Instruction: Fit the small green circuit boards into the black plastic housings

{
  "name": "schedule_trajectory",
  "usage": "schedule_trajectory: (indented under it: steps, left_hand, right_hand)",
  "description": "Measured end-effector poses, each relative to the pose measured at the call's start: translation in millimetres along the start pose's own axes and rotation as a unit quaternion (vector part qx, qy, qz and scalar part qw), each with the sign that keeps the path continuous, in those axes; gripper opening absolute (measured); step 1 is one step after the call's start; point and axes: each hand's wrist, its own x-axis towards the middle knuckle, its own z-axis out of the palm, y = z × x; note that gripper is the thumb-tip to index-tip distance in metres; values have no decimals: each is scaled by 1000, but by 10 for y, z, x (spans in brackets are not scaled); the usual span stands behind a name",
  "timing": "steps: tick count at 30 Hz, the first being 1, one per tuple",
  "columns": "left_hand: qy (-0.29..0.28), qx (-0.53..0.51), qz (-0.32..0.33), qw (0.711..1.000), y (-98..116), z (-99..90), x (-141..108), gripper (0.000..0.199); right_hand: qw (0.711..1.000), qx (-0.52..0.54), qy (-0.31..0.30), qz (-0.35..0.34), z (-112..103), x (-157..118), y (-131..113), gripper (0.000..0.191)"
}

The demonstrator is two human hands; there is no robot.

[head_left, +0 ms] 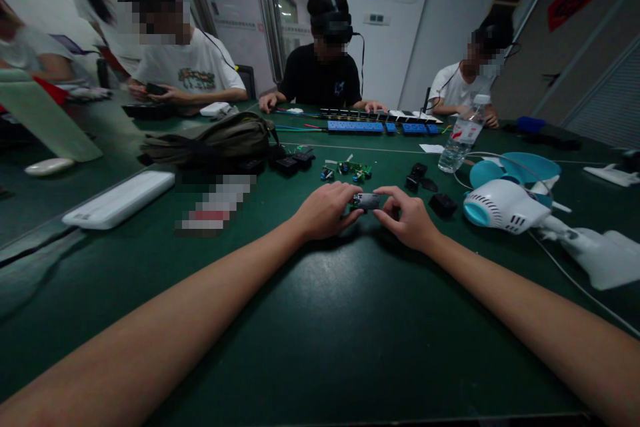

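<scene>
Between my two hands, just above the green tabletop, is a small grey block-like part [369,201] with a bit of green circuit board at its left end. My left hand [327,210] pinches that left end between thumb and fingers. On the other side, the thumb and index finger of my right hand [407,217] grip the right end. Beyond my hands lie several small green circuit boards [350,168] with blue components. Black plastic pieces [419,177] and a black block [443,205] rest near my right hand.
A white and blue fan [505,205] lies at right, near a water bottle [457,137]. At left are a white power bank-like case [123,199] and a dark bag [215,143]. Blue strips [355,127] lie before a person in black [323,77]; other people sit around the table.
</scene>
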Motion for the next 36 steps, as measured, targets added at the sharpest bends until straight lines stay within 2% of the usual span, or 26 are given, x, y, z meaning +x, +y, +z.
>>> schedule_trajectory:
  steps: [36]
  left_hand:
    - [0,0,4,1000,-11,5,0,31]
  right_hand:
    - [1000,-1,-7,3,-3,-4,-2,31]
